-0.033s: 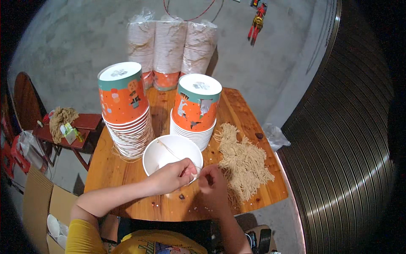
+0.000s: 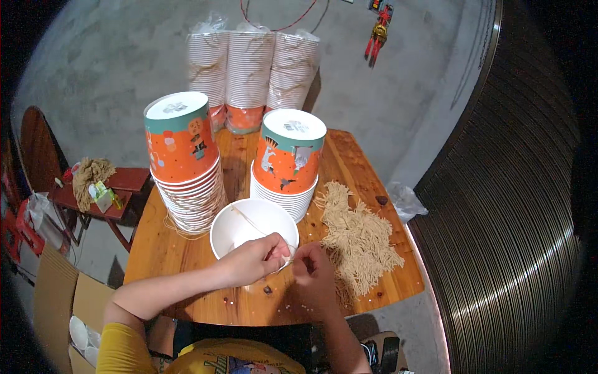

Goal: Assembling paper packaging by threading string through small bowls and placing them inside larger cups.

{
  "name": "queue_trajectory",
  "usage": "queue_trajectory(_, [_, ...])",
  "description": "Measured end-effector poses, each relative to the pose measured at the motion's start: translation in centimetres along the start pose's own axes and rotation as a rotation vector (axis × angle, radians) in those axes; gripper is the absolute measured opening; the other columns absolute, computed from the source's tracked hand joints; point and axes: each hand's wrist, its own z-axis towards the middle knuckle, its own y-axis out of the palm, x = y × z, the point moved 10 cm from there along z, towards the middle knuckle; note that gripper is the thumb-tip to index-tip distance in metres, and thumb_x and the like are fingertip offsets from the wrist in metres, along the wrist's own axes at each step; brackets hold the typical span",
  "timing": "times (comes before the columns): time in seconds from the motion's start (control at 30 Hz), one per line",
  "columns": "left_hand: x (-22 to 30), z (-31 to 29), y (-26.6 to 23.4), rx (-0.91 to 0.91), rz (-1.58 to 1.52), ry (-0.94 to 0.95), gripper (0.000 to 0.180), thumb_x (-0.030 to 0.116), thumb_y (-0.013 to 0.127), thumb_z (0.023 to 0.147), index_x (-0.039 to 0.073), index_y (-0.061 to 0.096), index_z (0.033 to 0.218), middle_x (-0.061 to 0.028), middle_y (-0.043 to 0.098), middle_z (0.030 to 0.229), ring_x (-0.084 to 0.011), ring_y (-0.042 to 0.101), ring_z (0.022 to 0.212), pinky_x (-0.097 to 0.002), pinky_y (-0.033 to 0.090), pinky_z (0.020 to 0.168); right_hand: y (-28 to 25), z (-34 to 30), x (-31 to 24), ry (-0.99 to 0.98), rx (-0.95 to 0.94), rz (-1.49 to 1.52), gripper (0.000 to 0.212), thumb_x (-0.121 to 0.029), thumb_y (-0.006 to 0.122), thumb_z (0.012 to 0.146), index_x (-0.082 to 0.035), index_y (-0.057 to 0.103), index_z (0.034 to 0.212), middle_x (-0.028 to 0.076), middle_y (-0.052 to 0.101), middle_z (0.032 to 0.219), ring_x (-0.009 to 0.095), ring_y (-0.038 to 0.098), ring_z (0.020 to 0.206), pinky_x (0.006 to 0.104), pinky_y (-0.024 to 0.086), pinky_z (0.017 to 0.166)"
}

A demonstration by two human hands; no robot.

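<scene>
A white paper bucket [image 2: 265, 215] stands mouth up near the front of the wooden table [image 2: 218, 302]. A thin beige cord [image 2: 246, 219] runs from its far left rim across the mouth toward my hands. At the near right rim my left hand [image 2: 258, 258] is closed in a pinch on the cord. Just right of it, my right hand [image 2: 314, 274] has its fingertips pressed together by the cord's end; what lies between them is partly hidden. A loose pile of beige cords [image 2: 361, 243] lies to the right of my right hand.
Behind the bucket rise two upside-down stacks of orange and teal printed buckets, a left stack [image 2: 180, 146] and a right stack [image 2: 289, 165]. Plastic-wrapped bucket stacks [image 2: 251, 68] stand farther back. A cardboard box [image 2: 56, 293] sits lower left; a ribbed shutter [image 2: 498, 218] borders the right.
</scene>
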Motion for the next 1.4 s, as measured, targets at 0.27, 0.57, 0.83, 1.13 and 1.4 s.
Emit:
queue_trajectory(0.27, [0.0, 0.2, 0.5, -0.015, -0.057, 0.051, 0.012, 0.012, 0.056, 0.090, 0.001, 0.054, 0.092, -0.0026, 0.054, 0.073, -0.0110, 0.053, 0.068, -0.0276, 0.046, 0.064, 0.3, -0.4, 1.5, 0.027, 0.011, 0.057, 0.011, 0.000, 0.057, 0.082, -0.008, 0.050, 0.085, -0.006, 0.047, 0.074, 0.003, 0.044, 0.064, 0.0189, 0.037, 0.057])
queue_trajectory(0.57, [0.1, -0.1, 0.0, 0.052, -0.017, 0.029, 0.017, 0.017, 0.056, 0.092, 0.000, 0.054, 0.090, -0.0040, 0.056, 0.072, -0.0118, 0.055, 0.064, -0.0286, 0.047, 0.058, -0.4, -0.6, -2.5, -0.170, 0.072, -0.184, 0.021, 0.003, 0.063, 0.071, -0.005, 0.052, 0.087, 0.006, 0.051, 0.080, 0.015, 0.053, 0.066, 0.0266, 0.045, 0.059])
queue_trajectory(0.83, [1.3, -0.3, -0.4, 0.090, 0.057, 0.066, 0.016, 0.015, 0.058, 0.090, 0.001, 0.051, 0.089, -0.0077, 0.054, 0.070, -0.0180, 0.055, 0.058, -0.0322, 0.046, 0.056, -0.4, -1.4, -5.3, -0.441, 0.170, -0.462, 0.016, 0.003, 0.062, 0.075, -0.004, 0.052, 0.086, 0.005, 0.050, 0.079, 0.012, 0.053, 0.061, 0.0225, 0.043, 0.053])
queue_trajectory(1.13, [4.3, -1.2, -0.3, 0.185, 0.280, 0.362, 0.013, 0.008, 0.061, 0.083, 0.004, 0.049, 0.088, -0.0110, 0.052, 0.081, -0.0279, 0.054, 0.078, -0.0362, 0.045, 0.069, -0.5, -0.6, 1.2, 0.056, 0.082, 0.098, 0.008, -0.007, 0.064, 0.082, -0.004, 0.057, 0.084, 0.004, 0.057, 0.071, 0.015, 0.055, 0.063, 0.0288, 0.046, 0.060])
queue_trajectory(1.4, [3.8, -1.5, -0.5, 0.220, 0.271, 0.342, 0.012, 0.007, 0.060, 0.083, 0.003, 0.050, 0.086, -0.0118, 0.053, 0.081, -0.0286, 0.055, 0.078, -0.0370, 0.046, 0.070, 1.8, -1.2, 2.2, 0.421, -0.105, 0.524, 0.001, -0.006, 0.055, 0.090, -0.005, 0.055, 0.089, -0.001, 0.052, 0.070, 0.005, 0.046, 0.058, 0.0196, 0.038, 0.054])
